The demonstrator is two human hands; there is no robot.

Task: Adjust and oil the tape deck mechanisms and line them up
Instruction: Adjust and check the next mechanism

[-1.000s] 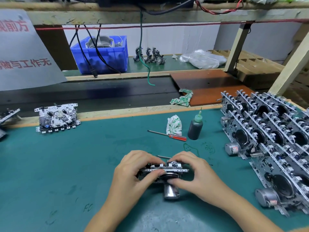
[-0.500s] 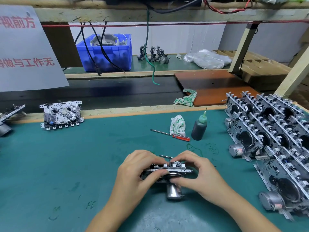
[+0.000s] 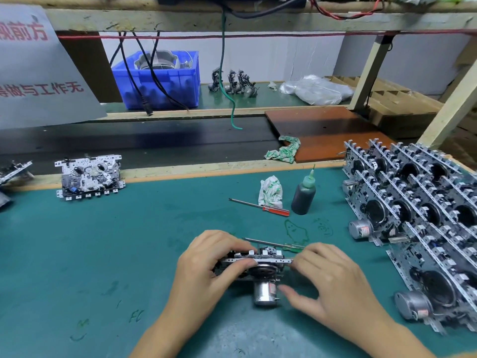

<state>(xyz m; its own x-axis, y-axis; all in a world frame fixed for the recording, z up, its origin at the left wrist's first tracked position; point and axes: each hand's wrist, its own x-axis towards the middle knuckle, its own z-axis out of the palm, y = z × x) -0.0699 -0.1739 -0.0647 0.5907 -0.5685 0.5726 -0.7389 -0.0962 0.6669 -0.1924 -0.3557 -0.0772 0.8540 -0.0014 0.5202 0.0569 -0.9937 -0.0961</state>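
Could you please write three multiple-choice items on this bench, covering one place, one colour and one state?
1. Where does the oil bottle stand?
A. right of the red screwdriver
B. in the blue crate
C. on the brown board

2. What colour is the bench mat?
A. yellow
B. teal
C. white

3. What is the left hand doing?
A. resting flat
B. holding the bottle
C. gripping the tape mechanism

Answers: 1 A, it stands by the handle; 2 B, teal throughout; 3 C, fingers curl round it.

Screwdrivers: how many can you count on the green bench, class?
2. The red-handled screwdriver lies beside the oil bottle; the green-handled screwdriver lies just behind the mechanism being held. Others may be hidden among the stacked mechanisms.
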